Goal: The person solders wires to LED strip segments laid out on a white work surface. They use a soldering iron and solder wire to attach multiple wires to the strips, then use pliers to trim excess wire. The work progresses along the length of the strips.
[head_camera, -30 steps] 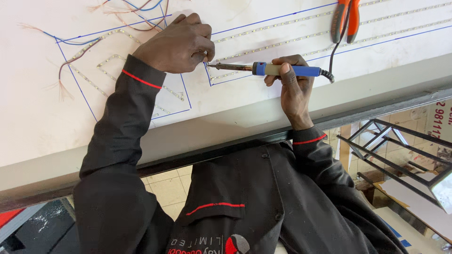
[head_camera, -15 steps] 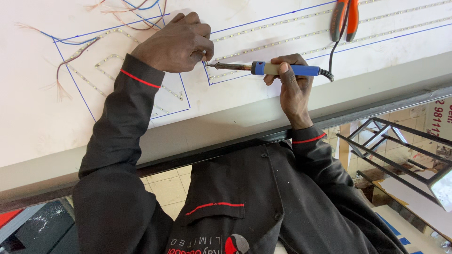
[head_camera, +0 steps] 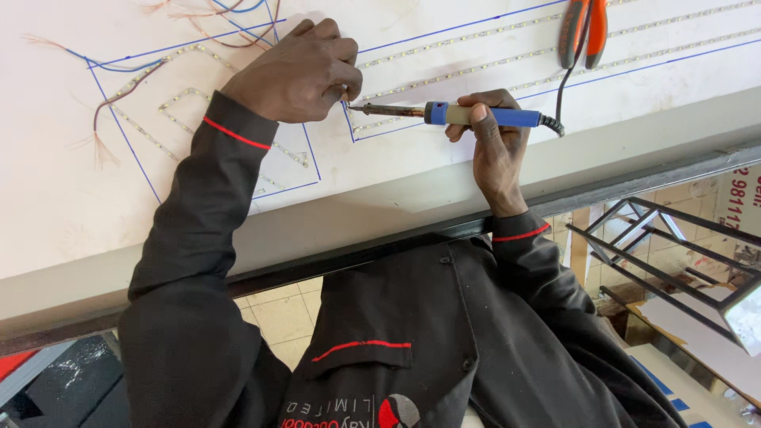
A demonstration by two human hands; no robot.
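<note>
Nearest us, our dark jacket with red piping [head_camera: 396, 349] hung over the tiled floor [head_camera: 277, 305], and the grey front edge of the tabletop [head_camera: 380, 210] ran across just beyond it, with a metal frame [head_camera: 658, 238] off to our right. On the white tabletop, bare room lay toward the left edge. Our right hand [head_camera: 491, 147] had its fingers wrapped shut around the blue-handled soldering iron [head_camera: 476, 116], which lay nearly level, its tip touching an LED strip [head_camera: 380, 123] by a blue drawn line [head_camera: 309, 150]. Our left hand [head_camera: 297, 71] was curled, fingers pinched at that same spot; what they gripped we could not tell. Loose wires [head_camera: 119, 95] trailed beyond on the left, and orange-handled pliers [head_camera: 583, 28] lay at the far edge. Compared with half a second earlier, hands and iron had barely shifted.
</note>
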